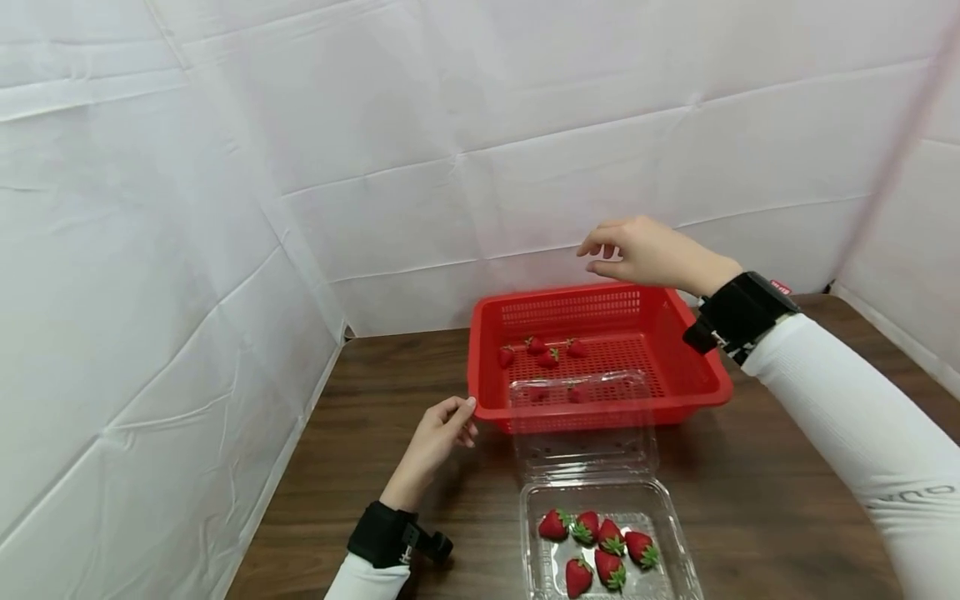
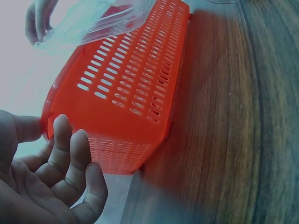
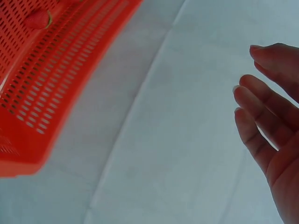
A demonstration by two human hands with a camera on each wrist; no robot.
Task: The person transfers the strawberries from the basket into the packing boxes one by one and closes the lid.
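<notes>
Left hand (image 1: 438,437) touching the red basket (image 1: 705,375) corner, grip relaxed and holding nothing, right hand (image 1: 648,254) hovering above its far rim, grip wide, strawberries (image 1: 540,352) lying inside, clear clamshell (image 1: 678,533) sitting on the worktop (image 1: 757,483)

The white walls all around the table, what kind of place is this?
Probably a small booth set up for filming, not a kitchen. White cloth sheets hang as walls on three sides of a wooden table, which carries just a red basket and a clear box of strawberries. Both hands wear wrist cameras.
</notes>
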